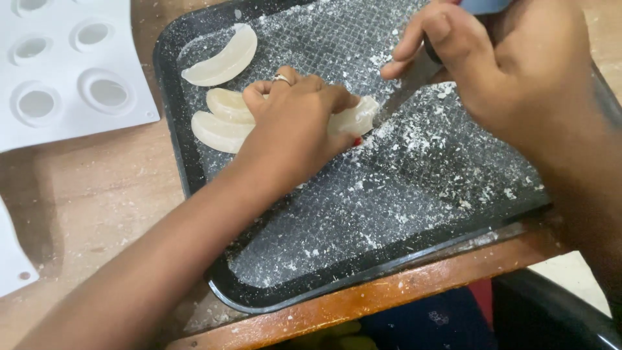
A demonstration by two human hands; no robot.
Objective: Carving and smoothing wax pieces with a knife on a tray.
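A dark textured tray (pixel 389 259) lies on a wooden table, dusted with white shavings. My left hand (pixel 295 126), wearing a ring, presses down on a pale translucent crescent piece (pixel 355 118) in the tray's middle. My right hand (pixel 499 58) grips a knife (pixel 405 87) by its dark handle; the blade tip touches the right end of that piece. Three more pale crescent pieces lie at the tray's upper left: one apart (pixel 223 58) and two side by side (pixel 223 120), partly under my left hand.
A white silicone mould (pixel 71 71) with round cavities lies on the table left of the tray. Another white sheet edge (pixel 14 259) shows at the far left. The table's front edge (pixel 414 285) runs just below the tray.
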